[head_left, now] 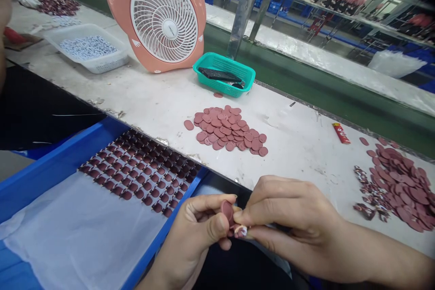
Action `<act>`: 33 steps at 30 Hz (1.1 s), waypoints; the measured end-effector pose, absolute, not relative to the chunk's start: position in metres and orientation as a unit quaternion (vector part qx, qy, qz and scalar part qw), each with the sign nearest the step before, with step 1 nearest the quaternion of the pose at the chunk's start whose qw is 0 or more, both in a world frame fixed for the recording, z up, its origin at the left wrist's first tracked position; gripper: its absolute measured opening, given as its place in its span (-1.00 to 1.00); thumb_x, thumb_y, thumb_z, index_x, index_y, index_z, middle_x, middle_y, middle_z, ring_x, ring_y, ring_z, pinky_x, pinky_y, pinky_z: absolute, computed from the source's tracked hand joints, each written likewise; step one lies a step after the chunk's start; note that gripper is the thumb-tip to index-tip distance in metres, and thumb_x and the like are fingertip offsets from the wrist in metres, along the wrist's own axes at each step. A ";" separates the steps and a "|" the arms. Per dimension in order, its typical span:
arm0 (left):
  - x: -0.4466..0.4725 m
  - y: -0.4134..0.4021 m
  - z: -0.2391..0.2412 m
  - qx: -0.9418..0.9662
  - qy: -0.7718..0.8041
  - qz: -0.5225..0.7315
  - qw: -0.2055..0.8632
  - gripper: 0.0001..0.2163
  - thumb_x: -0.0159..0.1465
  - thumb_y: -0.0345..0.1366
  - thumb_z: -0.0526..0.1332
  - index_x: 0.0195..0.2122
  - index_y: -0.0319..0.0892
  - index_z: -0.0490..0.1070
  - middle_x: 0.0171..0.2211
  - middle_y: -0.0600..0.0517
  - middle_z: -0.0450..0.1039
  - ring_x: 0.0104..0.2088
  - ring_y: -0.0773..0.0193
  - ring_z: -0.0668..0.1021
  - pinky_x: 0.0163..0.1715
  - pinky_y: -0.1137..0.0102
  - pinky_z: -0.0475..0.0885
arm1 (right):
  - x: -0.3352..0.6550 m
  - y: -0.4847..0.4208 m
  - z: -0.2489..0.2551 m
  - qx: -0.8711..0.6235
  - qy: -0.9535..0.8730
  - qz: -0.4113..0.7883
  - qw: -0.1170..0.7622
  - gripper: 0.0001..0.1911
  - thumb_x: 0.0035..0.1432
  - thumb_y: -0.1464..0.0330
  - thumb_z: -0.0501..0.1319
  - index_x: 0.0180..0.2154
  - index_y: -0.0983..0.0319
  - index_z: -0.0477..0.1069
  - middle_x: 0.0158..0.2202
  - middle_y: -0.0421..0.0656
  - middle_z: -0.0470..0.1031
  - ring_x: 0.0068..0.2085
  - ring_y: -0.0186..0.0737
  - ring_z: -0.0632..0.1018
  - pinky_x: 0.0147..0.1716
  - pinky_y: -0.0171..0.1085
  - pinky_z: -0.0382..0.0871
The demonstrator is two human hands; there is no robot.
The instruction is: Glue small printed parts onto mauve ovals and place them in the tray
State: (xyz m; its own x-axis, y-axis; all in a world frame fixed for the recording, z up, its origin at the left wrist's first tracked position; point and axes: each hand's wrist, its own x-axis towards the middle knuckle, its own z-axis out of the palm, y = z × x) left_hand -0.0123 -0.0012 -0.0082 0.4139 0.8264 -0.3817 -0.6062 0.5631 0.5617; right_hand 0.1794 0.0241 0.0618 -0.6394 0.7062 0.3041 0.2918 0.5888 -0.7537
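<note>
My left hand [200, 231] is closed, pinching a reddish-brown oval disc [226, 212] between thumb and fingers. My right hand [288, 217] pinches a small part [240, 231] with pale and brown patches against the disc's lower right edge. Whether the two pieces are joined cannot be made out. Beyond my hands lies a loose pile of similar oval discs [224, 129] on the white table. Further right sits a second disc pile [401, 181], with several small patterned parts [370, 195] beside it.
A blue tray [190, 199] at the left holds rows of assembled pieces [136, 167] on a white sheet [84, 231]. On the table stand a pink fan [166, 22], a teal basket [224, 88] with a dark phone-like object, a white bin [108, 61] and a red wrapper [340, 133].
</note>
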 end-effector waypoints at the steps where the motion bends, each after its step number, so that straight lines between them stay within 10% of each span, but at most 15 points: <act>1: -0.013 -0.001 -0.009 0.170 0.325 0.434 0.823 -0.75 0.01 -0.13 0.56 -0.30 -0.06 0.72 -0.51 0.08 0.58 -0.51 0.44 0.52 -0.56 0.63 0.39 | 0.179 0.025 0.061 -0.300 -0.836 0.345 0.303 -0.84 0.23 0.60 0.34 -0.14 0.36 0.55 -0.29 -0.12 0.59 -0.27 -0.34 0.56 -0.23 -0.43 0.46; 14: -0.020 0.002 -0.012 0.169 0.330 0.390 0.843 -0.66 -0.01 -0.02 0.55 -0.30 -0.13 0.72 -0.51 0.06 0.53 -0.52 0.44 0.50 -0.64 0.66 0.39 | 0.181 0.030 0.064 -0.316 -0.815 0.385 0.298 -0.48 0.11 0.51 0.47 0.11 0.30 0.48 -0.20 -0.13 0.56 -0.23 -0.34 0.54 -0.21 -0.43 0.45; 20: -0.020 0.003 -0.012 0.128 0.350 0.402 0.836 -0.70 -0.06 -0.09 0.58 -0.31 -0.05 0.72 -0.50 0.09 0.57 -0.59 0.49 0.46 -0.64 0.66 0.40 | 0.177 0.033 0.053 -0.304 -0.823 0.373 0.303 -0.82 0.32 0.47 0.32 -0.05 0.24 0.58 -0.26 -0.12 0.60 -0.24 -0.33 0.56 -0.23 -0.42 0.46; 33: -0.022 0.000 -0.016 0.072 0.355 0.409 0.837 -0.72 -0.09 -0.16 0.61 -0.34 -0.08 0.72 -0.49 0.06 0.63 -0.52 0.44 0.60 -0.54 0.65 0.48 | 0.167 0.032 0.040 -0.302 -0.814 0.366 0.335 -0.87 0.29 0.48 0.34 -0.12 0.25 0.60 -0.31 -0.13 0.62 -0.30 -0.30 0.57 -0.27 -0.37 0.47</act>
State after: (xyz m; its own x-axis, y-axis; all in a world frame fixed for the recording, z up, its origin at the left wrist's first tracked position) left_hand -0.0217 -0.0005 -0.0162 0.4122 0.7365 -0.5364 -0.6345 0.6545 0.4111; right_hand 0.1665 0.0324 0.0396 -0.5927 0.7371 0.3247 0.2469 0.5500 -0.7978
